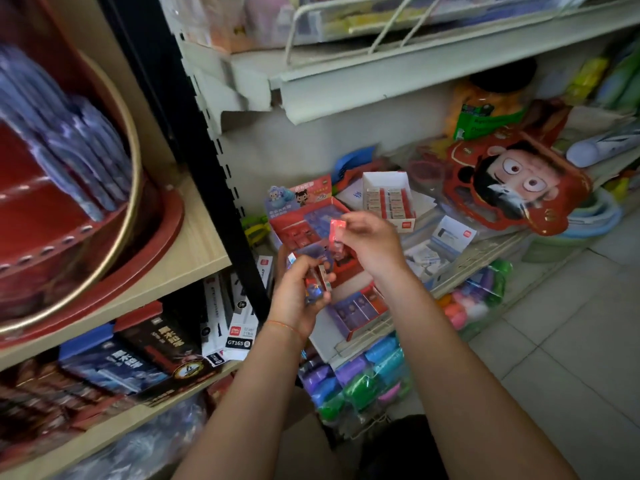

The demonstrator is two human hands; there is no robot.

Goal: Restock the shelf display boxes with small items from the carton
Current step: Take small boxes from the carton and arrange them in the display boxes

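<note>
Both hands were held up near the centre of the frame, just apart from each other, in front of a red display box (304,223) on the lower shelf. A small red packet (337,233) was pinched between the thumb and fingertips of the right hand (372,242), the other fingers curled. A bundle of small blue and red packets (317,280) was gripped by the left hand (298,299), its fingers wrapped around them; how many were held could not be told. A white display box (389,199) with rows of small items was seen right of the red one, and a purple and red box (356,308) sat below the hands at the shelf's front edge. A black upright post (194,150) ran close to the left of the hands. Open tiled floor (571,334) was seen at lower right. A carton could not be made out.
</note>
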